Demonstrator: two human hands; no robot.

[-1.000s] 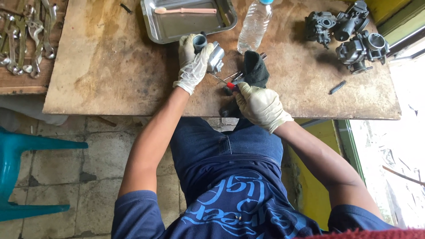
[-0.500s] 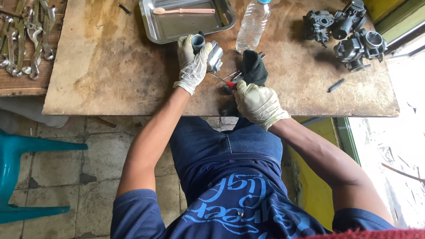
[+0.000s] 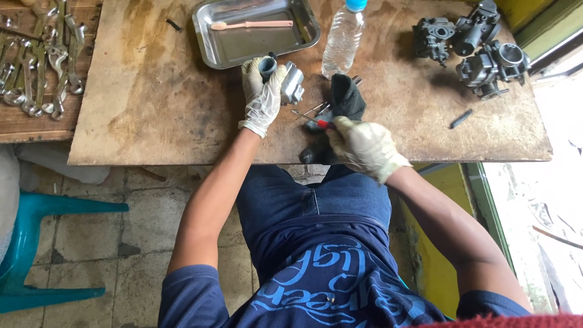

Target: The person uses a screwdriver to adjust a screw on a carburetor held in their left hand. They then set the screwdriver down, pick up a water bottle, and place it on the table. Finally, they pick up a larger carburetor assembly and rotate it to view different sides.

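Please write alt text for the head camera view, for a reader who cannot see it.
A seated person's gloved left hand holds a grey metal carburetor part over a wooden table, while the gloved right hand holds a red-handled screwdriver. A metal tray, a plastic bottle and more carburetors lie beyond.

One tray [image 3: 209,42], one toothbrush [image 3: 252,25], one bottle [image 3: 342,39], two gloved hands [image 3: 262,97].

A worn brown wooden surface [image 3: 152,103] spans the upper part of the view, its top stained and scratched. Beneath it lies a floor of grey, grimy stone tiles [image 3: 115,231]. A teal plastic chair [image 3: 36,243] stands at the far left on those tiles. At the right, a yellow-green wall panel [image 3: 437,243] meets a bright, washed-out strip of daylight [image 3: 546,200].
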